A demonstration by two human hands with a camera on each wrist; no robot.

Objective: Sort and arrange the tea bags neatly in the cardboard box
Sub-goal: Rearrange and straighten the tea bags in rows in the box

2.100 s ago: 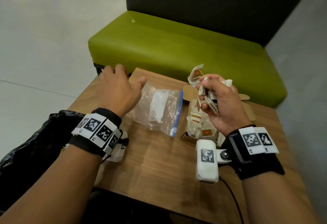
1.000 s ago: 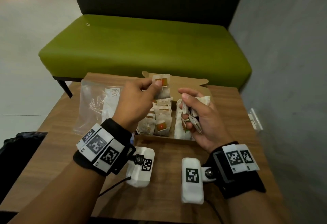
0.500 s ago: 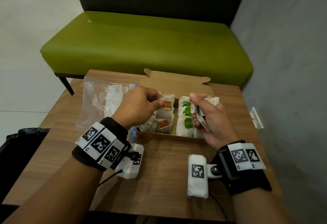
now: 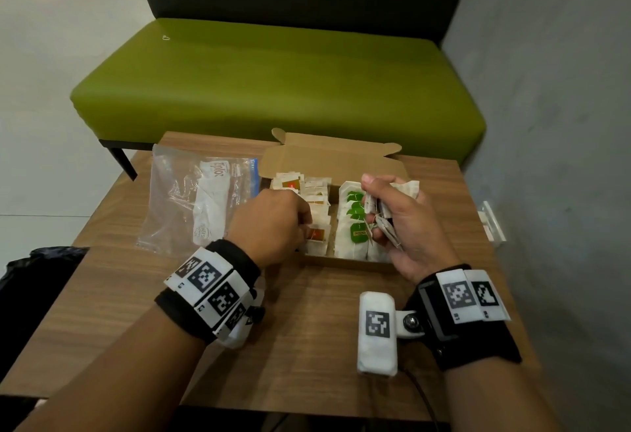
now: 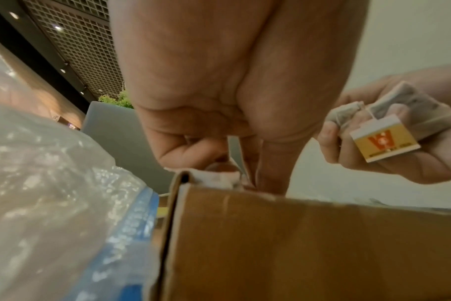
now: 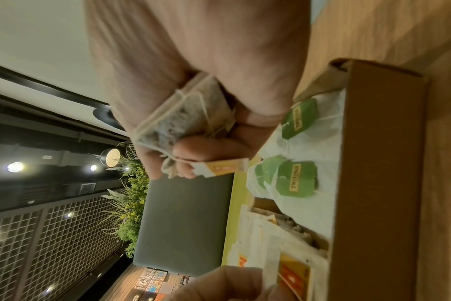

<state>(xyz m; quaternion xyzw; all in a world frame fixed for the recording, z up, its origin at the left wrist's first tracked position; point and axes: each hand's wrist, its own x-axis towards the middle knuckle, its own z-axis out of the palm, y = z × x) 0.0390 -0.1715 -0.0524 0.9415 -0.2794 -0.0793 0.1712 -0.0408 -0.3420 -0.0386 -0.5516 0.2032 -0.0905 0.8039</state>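
An open cardboard box (image 4: 345,262) sits on the wooden table (image 4: 307,346). Its left row holds orange-tagged tea bags (image 4: 319,235), its right row green-tagged ones (image 4: 355,213). My left hand (image 4: 304,226) reaches into the front of the left row, fingers curled down, pinching a white tea bag (image 5: 219,177) just behind the box wall (image 5: 296,244). My right hand (image 4: 406,226) hovers over the green row and grips a bunch of tea bags (image 4: 379,206). One orange tag (image 5: 384,138) sticks out of the bunch (image 6: 183,122). The green tags (image 6: 296,179) lie flat below it.
A crumpled clear zip bag (image 4: 201,196) lies left of the box, touching it. A green bench (image 4: 273,83) stands behind the table, a grey wall (image 4: 563,124) on the right, a black bag (image 4: 34,278) at the left edge. A small clear holder (image 4: 491,223) sits by the wall.
My left hand took one orange-tagged tea bag beside the right hand's bunch and brought it down into the front of the left row. The right hand stayed over the box with its bunch.
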